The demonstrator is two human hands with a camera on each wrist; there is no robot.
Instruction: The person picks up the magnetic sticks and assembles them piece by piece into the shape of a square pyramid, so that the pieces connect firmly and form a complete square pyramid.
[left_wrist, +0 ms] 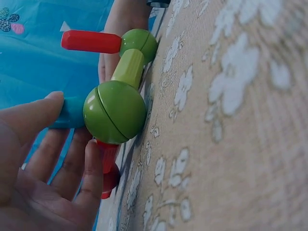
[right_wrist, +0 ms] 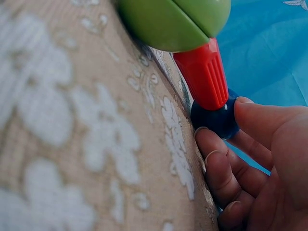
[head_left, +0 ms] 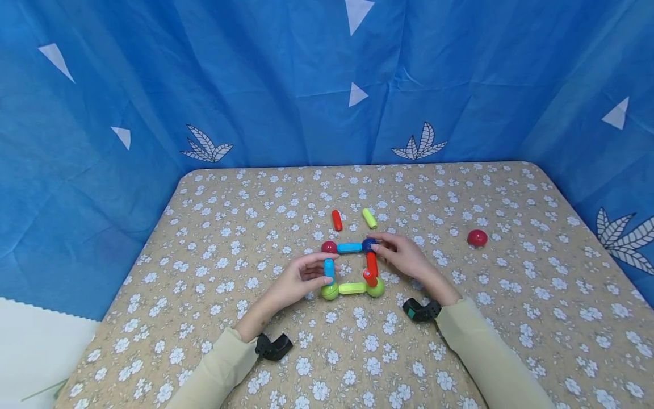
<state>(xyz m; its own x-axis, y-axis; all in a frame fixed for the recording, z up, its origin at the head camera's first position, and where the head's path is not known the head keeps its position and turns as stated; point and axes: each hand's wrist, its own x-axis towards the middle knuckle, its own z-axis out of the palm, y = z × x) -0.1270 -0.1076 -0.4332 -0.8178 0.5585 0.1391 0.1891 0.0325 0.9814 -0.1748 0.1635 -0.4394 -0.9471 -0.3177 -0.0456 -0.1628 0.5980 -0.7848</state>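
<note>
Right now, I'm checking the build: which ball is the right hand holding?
The dark blue ball, the only blue one; the others are red balls and green balls.

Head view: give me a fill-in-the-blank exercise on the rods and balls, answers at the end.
1. The left grip holds an upright rod coloured ____.
2. The right grip holds a ball coloured ____.
3. A loose red rod lies beside another loose rod coloured ____.
4. The number of green balls in view is ____.

Missing words: light blue; dark blue; yellow-green; two.
</note>
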